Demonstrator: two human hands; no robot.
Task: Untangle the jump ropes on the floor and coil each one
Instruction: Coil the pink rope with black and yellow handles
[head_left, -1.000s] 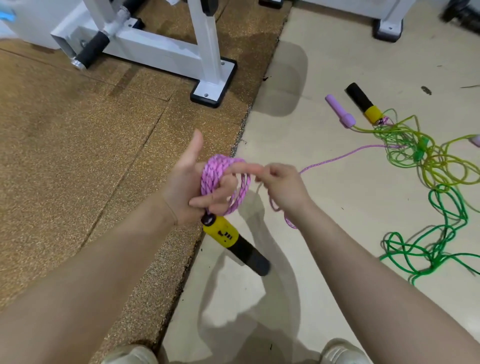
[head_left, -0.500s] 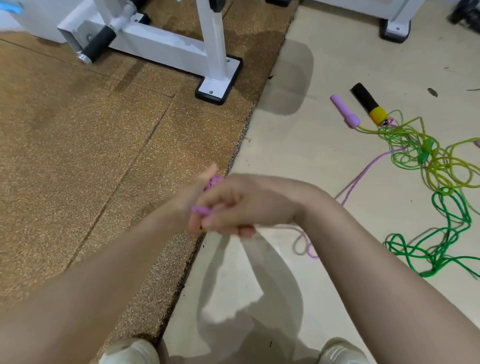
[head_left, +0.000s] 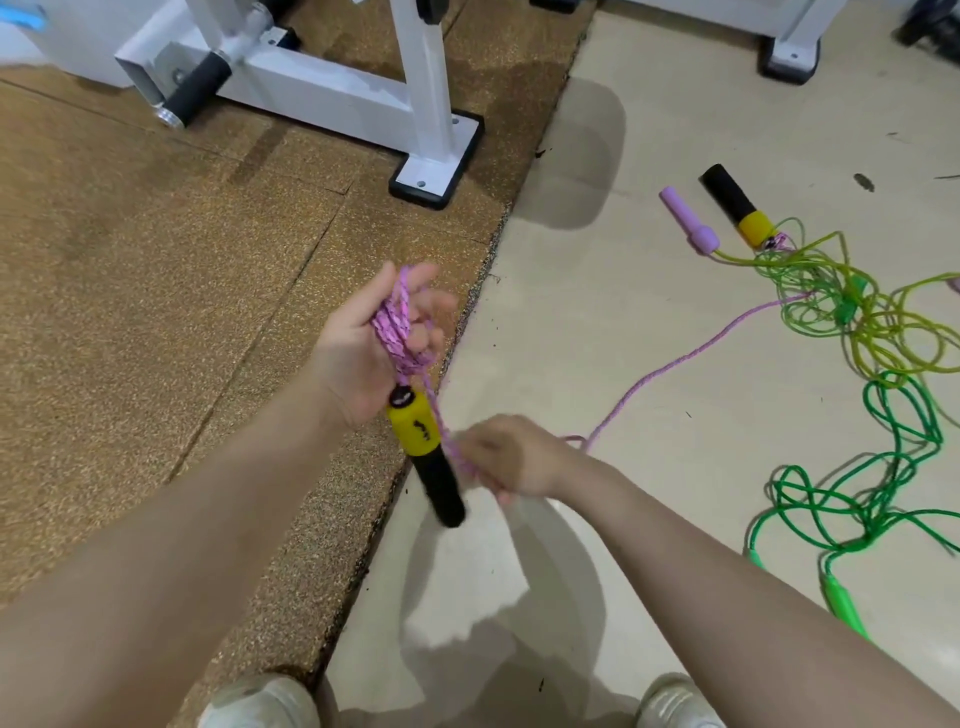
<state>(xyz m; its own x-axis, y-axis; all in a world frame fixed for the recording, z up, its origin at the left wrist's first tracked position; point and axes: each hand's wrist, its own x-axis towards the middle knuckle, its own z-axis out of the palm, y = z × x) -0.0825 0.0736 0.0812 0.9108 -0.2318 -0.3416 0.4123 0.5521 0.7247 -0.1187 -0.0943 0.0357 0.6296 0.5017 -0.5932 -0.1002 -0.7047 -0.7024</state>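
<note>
Pink rope coiled in raised left hand's grip, right hand low, pinching its taut strand.

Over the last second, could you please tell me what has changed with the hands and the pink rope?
The right hand has dropped from the coil, across the left hand, to below and right of it, pinching the pink rope, which now slants down past the hanging yellow and black handle. The left hand still holds the coil. The green tangle and the handles on the floor stayed put.

brown speckled mat beside beige floor, white equipment frame
</note>
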